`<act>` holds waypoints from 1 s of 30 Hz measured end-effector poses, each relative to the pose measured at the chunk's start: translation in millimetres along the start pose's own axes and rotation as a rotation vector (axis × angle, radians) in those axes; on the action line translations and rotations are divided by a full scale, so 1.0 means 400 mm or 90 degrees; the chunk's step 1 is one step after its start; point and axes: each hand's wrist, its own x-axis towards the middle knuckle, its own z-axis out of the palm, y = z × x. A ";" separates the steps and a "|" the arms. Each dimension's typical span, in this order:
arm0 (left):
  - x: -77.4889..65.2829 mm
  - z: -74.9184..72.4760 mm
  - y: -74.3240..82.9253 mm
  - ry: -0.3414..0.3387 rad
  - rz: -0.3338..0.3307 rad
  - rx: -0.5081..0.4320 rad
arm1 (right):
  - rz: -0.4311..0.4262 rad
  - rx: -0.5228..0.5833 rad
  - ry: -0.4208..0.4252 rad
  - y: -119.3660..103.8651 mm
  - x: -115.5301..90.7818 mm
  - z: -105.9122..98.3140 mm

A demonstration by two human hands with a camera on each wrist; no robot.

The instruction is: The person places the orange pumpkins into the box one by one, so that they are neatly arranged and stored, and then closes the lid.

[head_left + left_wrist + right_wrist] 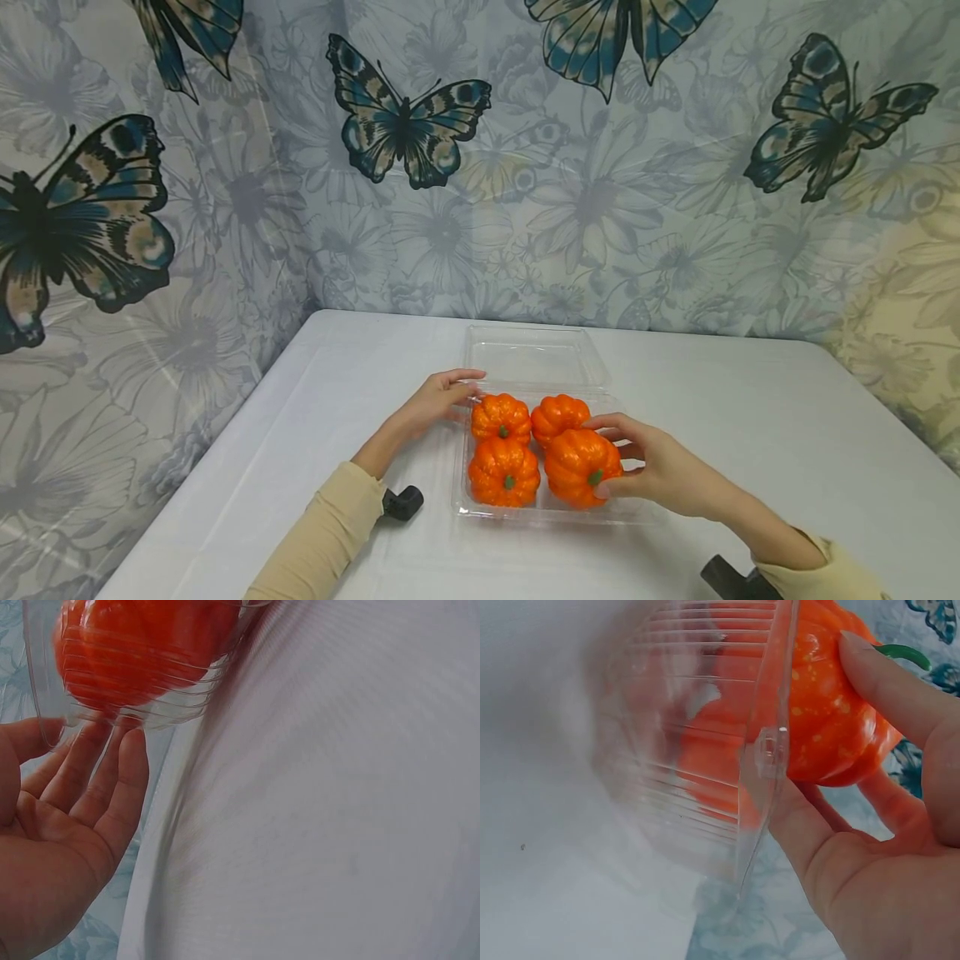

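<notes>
A clear plastic clamshell container rests on the white table with its lid folded back. Three small orange pumpkins sit inside: back left, front left and back right. My right hand grips a fourth orange pumpkin with a green stem at the front right; in the right wrist view this pumpkin stands partly above the rim. At the container's back left corner, my left hand holds the edge, its thumb at the rim and fingertips against the ribbed wall.
White cloth covers the table on both sides of the container. Butterfly-patterned fabric hangs behind and to the left. A black wrist mount is at the left sleeve, another at the right.
</notes>
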 end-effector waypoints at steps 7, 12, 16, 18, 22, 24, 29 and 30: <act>0.013 -0.003 -0.021 0.005 0.002 -0.003 | -0.015 -0.042 0.006 0.000 0.003 0.000; 0.014 -0.002 -0.021 0.006 0.000 -0.004 | -0.017 -0.083 0.005 -0.003 0.011 0.004; 0.018 -0.004 -0.025 0.003 -0.004 -0.004 | -0.025 -0.122 0.008 -0.008 0.015 0.007; 0.021 -0.004 -0.026 0.001 -0.008 -0.004 | -0.025 -0.133 0.010 -0.010 0.016 0.008; 0.024 -0.002 -0.025 0.003 -0.013 -0.003 | -0.023 -0.139 0.007 -0.013 0.016 0.007; 0.022 -0.002 -0.023 0.005 -0.014 -0.001 | -0.026 -0.145 0.003 -0.014 0.016 0.008; 0.017 0.000 -0.021 0.009 -0.010 0.000 | -0.028 -0.164 -0.008 -0.014 0.021 0.011; 0.016 0.000 -0.021 0.009 -0.009 0.001 | -0.024 -0.166 -0.010 -0.013 0.022 0.011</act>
